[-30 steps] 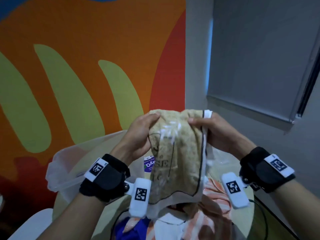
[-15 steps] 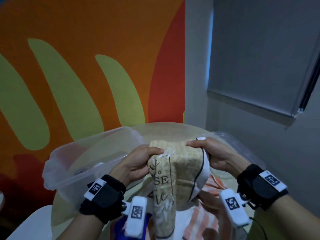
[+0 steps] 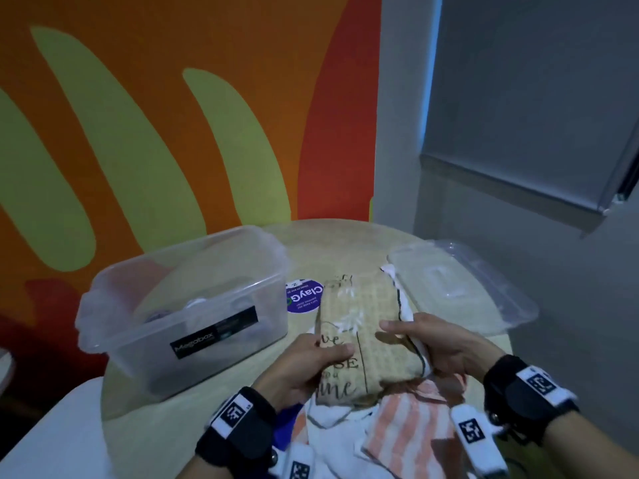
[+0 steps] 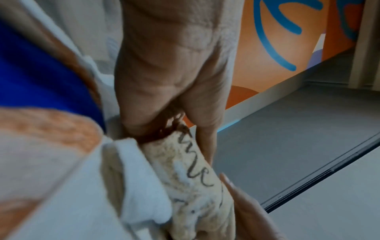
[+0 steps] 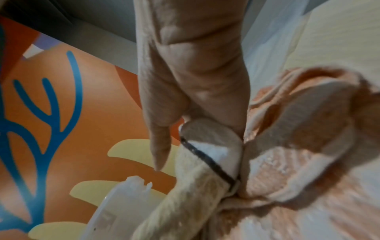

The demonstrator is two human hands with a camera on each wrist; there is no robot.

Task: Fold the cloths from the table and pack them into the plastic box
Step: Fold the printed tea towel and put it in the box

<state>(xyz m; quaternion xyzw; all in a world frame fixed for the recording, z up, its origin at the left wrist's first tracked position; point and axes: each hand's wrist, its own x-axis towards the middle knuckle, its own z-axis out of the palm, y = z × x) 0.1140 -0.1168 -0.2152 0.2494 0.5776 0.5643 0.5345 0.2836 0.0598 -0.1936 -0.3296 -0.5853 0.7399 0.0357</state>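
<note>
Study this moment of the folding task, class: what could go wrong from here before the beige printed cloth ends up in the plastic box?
1. The beige printed cloth lies partly on the loose striped cloth; lifting it may drag that one along.
2. The left hand and right hand grip only its side edges, so the fold could sag open in transit.
3. The plastic box already holds something, so the cloth may sit unevenly.

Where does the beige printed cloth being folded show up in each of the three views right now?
Head: beige printed cloth lies centre, between left hand and right hand.
Left wrist: lower centre, script lettering showing.
Right wrist: lower centre, black border line showing.
Shared landmark: orange-striped cloth beside it.
</note>
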